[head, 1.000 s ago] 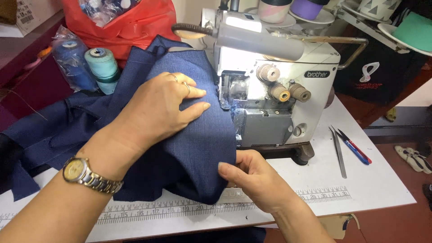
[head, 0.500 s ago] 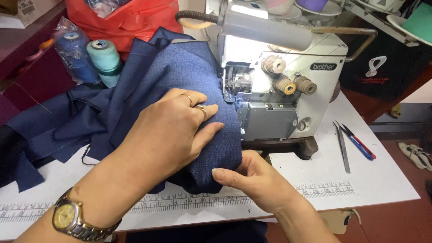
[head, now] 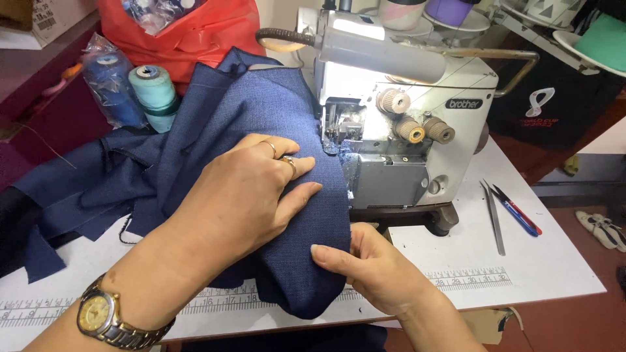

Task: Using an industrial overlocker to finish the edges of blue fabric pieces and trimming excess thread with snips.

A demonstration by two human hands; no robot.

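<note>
Pinching the near fold of navy fabric [head: 287, 130] at the table's [head: 554, 274] front edge, right hand [head: 372, 270] closed on it, left hand [head: 251, 195] spread flat pressing the cloth, white sewing machine [head: 417, 111] beyond, thread cones [head: 153, 91] at far left.

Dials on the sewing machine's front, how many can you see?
3: one dial sits highest, left of the other two; a second is lower in the middle; a third is rightmost. The fabric may hide others.
</note>
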